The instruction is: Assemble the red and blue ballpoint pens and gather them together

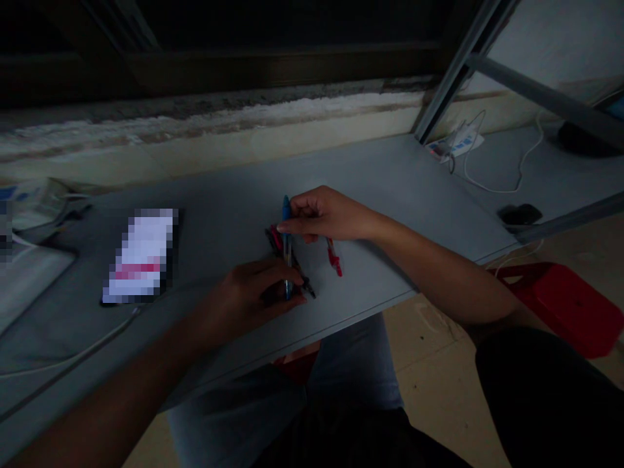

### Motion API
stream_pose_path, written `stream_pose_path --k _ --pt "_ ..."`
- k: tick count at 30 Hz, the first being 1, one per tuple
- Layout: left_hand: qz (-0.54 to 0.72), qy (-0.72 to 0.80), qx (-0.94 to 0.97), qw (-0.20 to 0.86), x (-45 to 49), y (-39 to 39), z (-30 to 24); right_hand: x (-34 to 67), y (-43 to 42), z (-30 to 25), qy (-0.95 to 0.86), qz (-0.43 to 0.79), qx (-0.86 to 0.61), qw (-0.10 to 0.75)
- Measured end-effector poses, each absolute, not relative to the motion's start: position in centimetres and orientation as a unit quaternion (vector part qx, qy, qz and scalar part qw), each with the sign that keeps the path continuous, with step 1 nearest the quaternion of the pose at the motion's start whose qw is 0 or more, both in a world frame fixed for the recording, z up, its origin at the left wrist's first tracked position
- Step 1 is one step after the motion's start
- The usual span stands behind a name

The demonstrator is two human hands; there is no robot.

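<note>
A blue pen with a clear barrel (286, 246) is held between both hands above the grey desk. My right hand (319, 213) pinches its blue upper end, thumb and fingers closed. Lower down, the fingers of my left hand (263, 286) close around the pen's other end. Beneath and beside it lie a pink-and-dark pen (275, 238) and a black pen tip (308, 286), partly covered by my left fingers and the blue pen. Just below my right wrist, a red pen (334, 260) rests on the desk, its upper part hidden by the hand.
A phone (141, 257) with a lit, blurred screen lies left on the desk (234, 195), a white cable near it. A laptop-like slab (34, 279) sits far left. Rightward are a metal post (453, 71), a power strip (455, 143), a black mouse (521, 214) and a red stool (565, 305).
</note>
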State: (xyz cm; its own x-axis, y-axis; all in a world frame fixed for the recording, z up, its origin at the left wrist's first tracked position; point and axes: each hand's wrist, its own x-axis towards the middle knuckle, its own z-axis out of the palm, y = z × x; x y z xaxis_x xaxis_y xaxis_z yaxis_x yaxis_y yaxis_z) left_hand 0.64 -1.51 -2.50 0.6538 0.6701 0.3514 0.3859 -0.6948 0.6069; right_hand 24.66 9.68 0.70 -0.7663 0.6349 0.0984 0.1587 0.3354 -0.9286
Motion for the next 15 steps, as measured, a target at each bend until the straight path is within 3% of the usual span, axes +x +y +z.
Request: stream_pose_path --k 15 --pt "0.268 0.294 0.884 0.246 0.47 -1.29 -2.09 24.57 9.39 0.8 -0.781 0.523 -0.254 0.228"
